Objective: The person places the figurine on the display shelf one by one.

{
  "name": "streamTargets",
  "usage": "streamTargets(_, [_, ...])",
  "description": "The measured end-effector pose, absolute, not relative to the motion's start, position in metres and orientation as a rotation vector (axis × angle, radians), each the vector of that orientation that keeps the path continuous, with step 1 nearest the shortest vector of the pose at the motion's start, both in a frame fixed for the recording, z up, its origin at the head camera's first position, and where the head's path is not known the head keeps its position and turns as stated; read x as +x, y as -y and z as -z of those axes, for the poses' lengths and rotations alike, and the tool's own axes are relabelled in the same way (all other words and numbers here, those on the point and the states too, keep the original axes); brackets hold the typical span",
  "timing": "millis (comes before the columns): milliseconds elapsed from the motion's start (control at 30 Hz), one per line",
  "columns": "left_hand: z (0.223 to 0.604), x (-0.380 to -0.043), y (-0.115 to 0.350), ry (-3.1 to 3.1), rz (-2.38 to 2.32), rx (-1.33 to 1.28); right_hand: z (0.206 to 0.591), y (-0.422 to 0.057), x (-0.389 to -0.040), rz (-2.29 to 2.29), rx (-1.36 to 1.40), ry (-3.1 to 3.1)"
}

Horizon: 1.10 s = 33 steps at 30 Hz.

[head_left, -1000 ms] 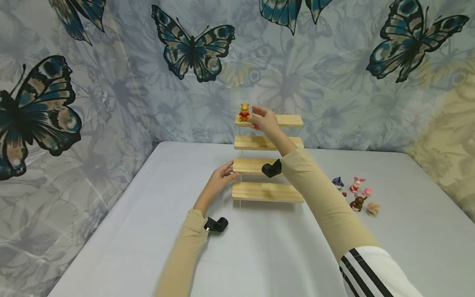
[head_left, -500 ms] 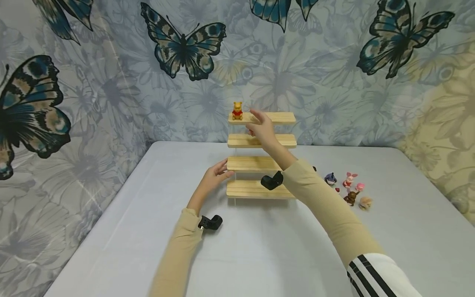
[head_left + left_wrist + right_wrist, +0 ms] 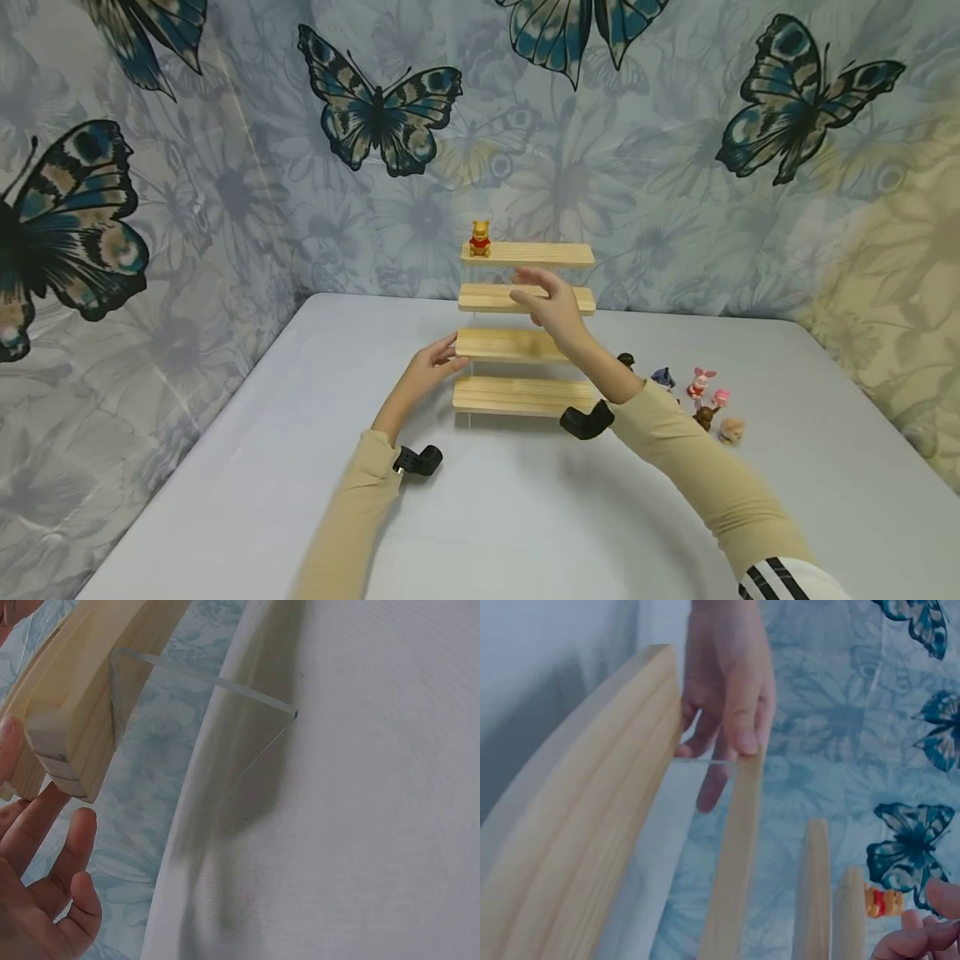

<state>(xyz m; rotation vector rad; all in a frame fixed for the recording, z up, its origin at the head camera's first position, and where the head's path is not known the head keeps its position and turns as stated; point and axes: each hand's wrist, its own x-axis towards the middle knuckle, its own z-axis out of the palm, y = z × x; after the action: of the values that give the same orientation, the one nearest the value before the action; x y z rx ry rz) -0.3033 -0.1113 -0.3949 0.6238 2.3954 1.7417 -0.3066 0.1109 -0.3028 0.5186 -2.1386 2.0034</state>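
Observation:
A wooden shelf stand [image 3: 517, 396] with several stepped boards on clear supports stands on the table. On the left end of its top board sits a small Winnie-the-Pooh figurine [image 3: 480, 239], yellow with a red shirt. My left hand [image 3: 427, 371] holds the left end of the second board from the bottom; in the right wrist view the thumb [image 3: 744, 739] lies on that board's edge and other fingers reach past it. My right hand [image 3: 558, 312] hovers in front of the upper boards, fingers loosely bent and holding nothing. It is apart from the figurine.
Several small figurines stand on the table to the right: a pink piglet [image 3: 700, 382], a blue-grey donkey [image 3: 663, 377], a brown one [image 3: 703, 417] and a beige one [image 3: 731, 430]. A dark one [image 3: 626, 360] is partly behind the right arm. Butterfly-patterned cloth [image 3: 570, 167] hangs behind.
My right hand has let go of the Winnie-the-Pooh figurine and drawn back, down and to the right. The figurine stays on the top board. My left hand keeps its place on the stand.

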Motion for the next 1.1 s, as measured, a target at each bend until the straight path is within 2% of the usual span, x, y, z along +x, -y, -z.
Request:
streamTargets(200, [0.401,-0.309,0.114,-2.421,-1.736,0.622,0.311,-0.134,-0.290,-1.928,0.612,2.211])
streamTargets(433, [0.405,-0.308,0.113,-2.427,-1.702,0.602,0.327,-0.166,-0.269,-1.882,0.589,2.327])
streamTargets(633, [0.403,-0.309,0.113,-2.458,-1.712,0.585,0.330,-0.184,-0.263,-1.783,0.616,2.330])
streamTargets(1100, [0.406,-0.312,0.115,-2.441,-1.697,0.594,0.327,-0.230,-0.246,-1.760,0.431,2.283])
